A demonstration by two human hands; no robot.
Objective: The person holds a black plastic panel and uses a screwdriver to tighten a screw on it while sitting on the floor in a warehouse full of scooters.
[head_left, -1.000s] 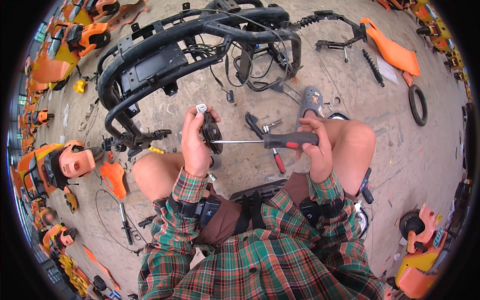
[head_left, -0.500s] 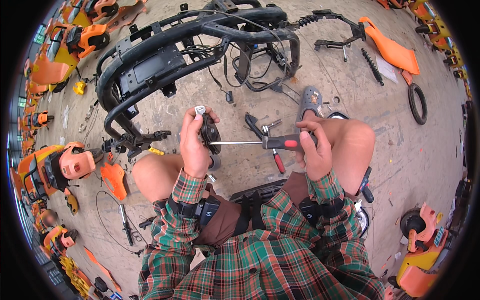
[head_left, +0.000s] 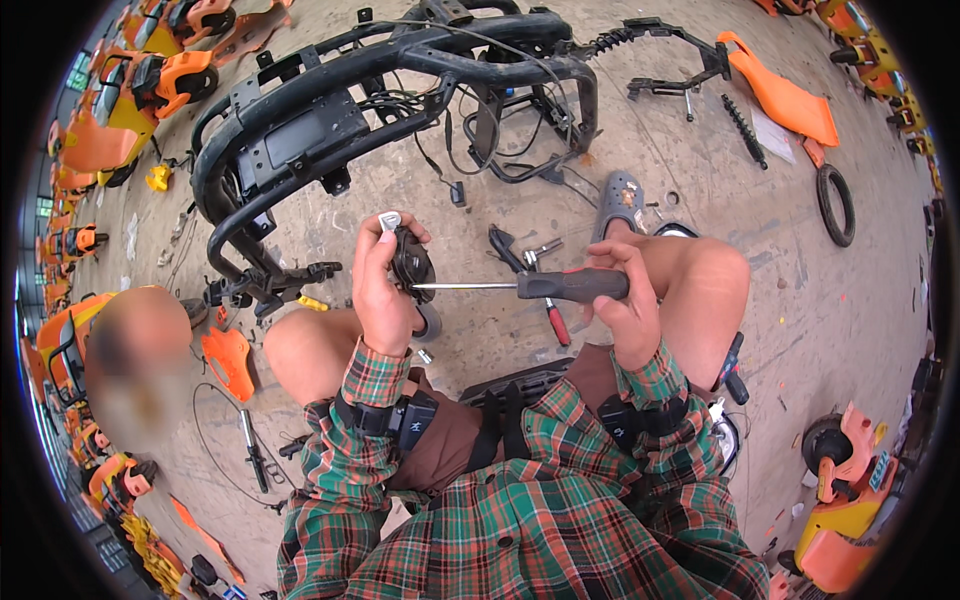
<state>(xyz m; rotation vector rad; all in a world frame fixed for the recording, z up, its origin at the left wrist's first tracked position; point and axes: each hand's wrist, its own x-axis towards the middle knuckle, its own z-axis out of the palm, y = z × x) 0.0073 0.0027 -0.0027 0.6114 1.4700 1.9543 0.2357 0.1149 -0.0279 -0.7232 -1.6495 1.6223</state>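
Observation:
My left hand (head_left: 380,295) is closed round a small black part (head_left: 413,265) with a rounded body. A silver-white piece (head_left: 389,221) sticks up at its top, by my fingertips. My right hand (head_left: 632,300) grips the dark handle of a screwdriver (head_left: 572,286) between thumb and fingers. The shaft lies level, its tip touching or very near the black part's lower edge; I cannot tell if it sits in a screw. On the floor beyond the screwdriver lie a ratchet wrench (head_left: 540,250), a black lever-like part (head_left: 505,248) and a red-handled tool (head_left: 557,323).
A black tubular vehicle frame (head_left: 330,110) with loose cables lies ahead of me. Off to the right are an orange panel (head_left: 785,98), a shock-absorber spring (head_left: 744,132) and a tyre (head_left: 836,205). Orange vehicles (head_left: 120,110) line the left side. A blurred shape (head_left: 140,365) stands at left.
The screwdriver handle has turned, its red patch rolling out of sight, and my right fingers have shifted along it. Both hands moved slightly left. A blurred shape has appeared at left.

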